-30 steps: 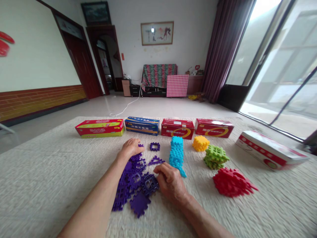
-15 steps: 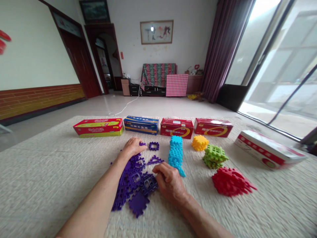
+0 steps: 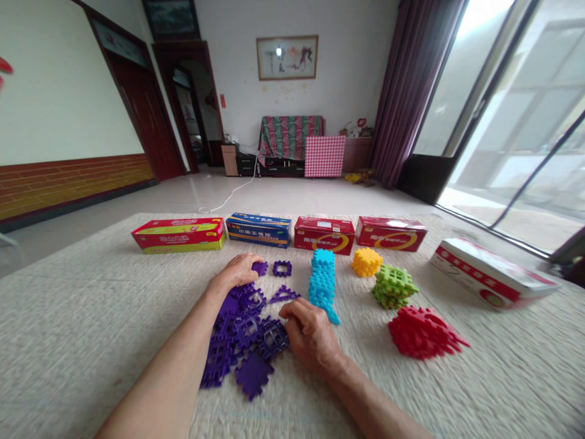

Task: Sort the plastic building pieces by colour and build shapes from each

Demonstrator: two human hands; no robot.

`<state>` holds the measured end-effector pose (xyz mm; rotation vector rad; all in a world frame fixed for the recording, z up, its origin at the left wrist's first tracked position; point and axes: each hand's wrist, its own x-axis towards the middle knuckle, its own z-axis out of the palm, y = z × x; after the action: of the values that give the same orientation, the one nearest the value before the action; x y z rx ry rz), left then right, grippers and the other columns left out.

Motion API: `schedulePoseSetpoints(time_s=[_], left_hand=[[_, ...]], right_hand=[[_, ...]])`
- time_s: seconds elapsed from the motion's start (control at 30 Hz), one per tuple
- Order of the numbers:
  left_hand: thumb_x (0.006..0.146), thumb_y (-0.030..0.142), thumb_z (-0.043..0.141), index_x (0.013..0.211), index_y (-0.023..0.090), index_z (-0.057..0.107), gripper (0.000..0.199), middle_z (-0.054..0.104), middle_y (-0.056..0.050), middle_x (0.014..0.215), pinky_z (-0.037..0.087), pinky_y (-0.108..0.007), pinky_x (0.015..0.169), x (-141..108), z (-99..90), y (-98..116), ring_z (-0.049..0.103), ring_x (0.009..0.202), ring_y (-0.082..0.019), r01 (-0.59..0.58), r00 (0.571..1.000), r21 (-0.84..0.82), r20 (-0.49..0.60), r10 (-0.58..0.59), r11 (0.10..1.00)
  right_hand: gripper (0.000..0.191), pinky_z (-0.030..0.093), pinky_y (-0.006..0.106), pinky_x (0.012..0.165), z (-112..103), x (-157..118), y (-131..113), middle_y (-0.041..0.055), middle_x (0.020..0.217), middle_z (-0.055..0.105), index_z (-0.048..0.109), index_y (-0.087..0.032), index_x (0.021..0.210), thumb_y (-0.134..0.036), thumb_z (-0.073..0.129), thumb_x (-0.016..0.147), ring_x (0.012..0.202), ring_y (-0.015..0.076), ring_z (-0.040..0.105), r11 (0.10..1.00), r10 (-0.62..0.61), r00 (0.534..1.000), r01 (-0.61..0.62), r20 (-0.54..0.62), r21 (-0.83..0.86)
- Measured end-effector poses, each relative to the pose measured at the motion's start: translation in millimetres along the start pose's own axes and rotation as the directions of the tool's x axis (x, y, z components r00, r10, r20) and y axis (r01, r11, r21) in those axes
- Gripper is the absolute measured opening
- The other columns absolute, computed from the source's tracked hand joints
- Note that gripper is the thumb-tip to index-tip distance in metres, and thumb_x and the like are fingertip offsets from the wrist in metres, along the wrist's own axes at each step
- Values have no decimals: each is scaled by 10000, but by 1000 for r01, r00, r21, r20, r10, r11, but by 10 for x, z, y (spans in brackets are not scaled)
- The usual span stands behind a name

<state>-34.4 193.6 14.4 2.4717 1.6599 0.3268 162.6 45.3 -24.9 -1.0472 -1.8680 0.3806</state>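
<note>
My left hand (image 3: 241, 270) reaches over the far end of a heap of purple interlocking toy tiles (image 3: 249, 329). Its fingers are closed on the edge of a purple tile (image 3: 260, 268). Just right of that lies a square purple frame piece (image 3: 282, 268), and nearer me a triangular purple piece (image 3: 284, 294). My right hand (image 3: 313, 332) rests with curled fingers by the heap's right side, close to a purple window piece (image 3: 273, 337); whatever its fingertips may hold is hidden. A stack of light-blue tiles (image 3: 322, 280) stands just beyond it.
To the right are a yellow stack (image 3: 366, 261), a green stack (image 3: 393, 286) and a red pile (image 3: 424, 332). Several boxes line the far side, including a blue box (image 3: 259, 231) and a red-and-yellow box (image 3: 178, 235). A white-and-red box (image 3: 493, 274) lies at right on the woven mat (image 3: 91, 305).
My left hand has shifted slightly left, and more of the purple tile at its fingertips shows. My right hand keeps about the same place. The whole view has moved slightly.
</note>
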Motion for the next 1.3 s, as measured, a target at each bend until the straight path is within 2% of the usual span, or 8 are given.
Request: schedulePoseSetpoints(time_s=[0.1, 0.2, 0.33, 0.47, 0.9, 1.0, 1.1, 1.3], left_hand=[[683, 182, 535, 1182, 192, 630, 509, 648, -72, 1168, 462, -284, 914, 24, -22, 40, 618, 1015, -219, 31, 991, -9, -131, -32, 999], [696, 167, 520, 1167, 183, 631, 484, 629, -56, 1216, 463, -266, 936, 66, 26, 142, 606, 1054, -200, -49, 974, -90, -226, 28, 995], [685, 154, 532, 1101, 192, 661, 437, 643, -40, 1192, 464, -259, 953, 115, 219, 280, 586, 1102, -189, -197, 965, -178, -211, 158, 964], [704, 172, 534, 1083, 186, 673, 404, 650, -50, 1181, 458, -272, 969, 134, 364, 312, 595, 1095, -193, -252, 958, -207, -193, 213, 945], [731, 212, 562, 1066, 170, 692, 361, 654, -76, 1176, 432, -296, 1000, 172, 429, 291, 598, 1094, -209, -307, 934, -171, -242, 263, 936], [744, 241, 562, 1073, 178, 688, 358, 648, -68, 1189, 446, -275, 971, 145, 309, 314, 599, 1085, -196, -276, 941, -191, -252, 225, 942], [764, 262, 528, 1076, 178, 689, 361, 680, -58, 1125, 476, -260, 900, 82, 50, 284, 639, 966, -180, -144, 966, -203, -243, 93, 969], [685, 282, 570, 957, 180, 728, 331, 730, -32, 856, 485, -236, 716, -138, -359, 90, 659, 799, -190, 30, 999, -116, 25, -27, 993]], right_hand=[[259, 404, 203, 636, -1, -1, -3, 3, 752, 613, 610, -197, 786, 4, 456, 735, 689, 117, 567, 1000, 2, 1000, -2, 3, 4], [262, 404, 206, 637, 0, -2, 1, 5, 754, 615, 613, -198, 790, 3, 453, 733, 686, 118, 566, 1000, 3, 1000, -3, 3, -4], [262, 403, 206, 646, 7, -4, 7, 4, 755, 615, 612, -196, 785, 7, 458, 724, 693, 119, 567, 1000, 9, 1000, -9, 4, 6], [265, 397, 204, 642, 13, -1, 5, 5, 749, 610, 611, -189, 777, 17, 457, 713, 689, 118, 563, 1000, 20, 1000, -21, 6, 10], [259, 392, 199, 642, 1, 1, -3, 3, 753, 613, 609, -190, 777, 20, 469, 717, 690, 114, 563, 1000, 27, 999, -27, 18, 2], [247, 391, 198, 638, 6, 0, 3, 4, 747, 611, 608, -188, 774, 12, 469, 729, 684, 113, 560, 1000, 21, 1000, -21, 17, 3], [242, 389, 197, 633, 10, 0, 7, 2, 742, 611, 609, -189, 775, 2, 464, 740, 675, 111, 557, 1000, 18, 1000, -18, 14, -1], [243, 390, 200, 627, 10, 4, 8, 5, 740, 615, 611, -190, 769, 0, 462, 737, 666, 111, 559, 1000, 6, 1000, -6, 7, -16]])
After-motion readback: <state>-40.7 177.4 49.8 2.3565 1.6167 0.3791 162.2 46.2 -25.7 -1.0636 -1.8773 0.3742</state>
